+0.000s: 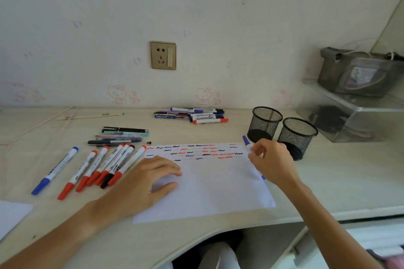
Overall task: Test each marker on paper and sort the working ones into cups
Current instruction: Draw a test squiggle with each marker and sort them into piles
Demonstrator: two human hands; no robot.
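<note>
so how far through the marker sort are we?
Testing is well under way: the paper carries rows of red, blue and black squiggles. In hand: the right hand holds a blue marker beside the mesh cups; the left hand rests flat on the sheet. Both cups look empty, and groups of markers lie on the desk.

Around the paper (203, 183): two mesh cups (265, 124) stand side by side just beyond its far right corner, a row of markers (96, 168) crowds its left edge, pens (122, 135) lie beyond those. Its near half is bare.
</note>
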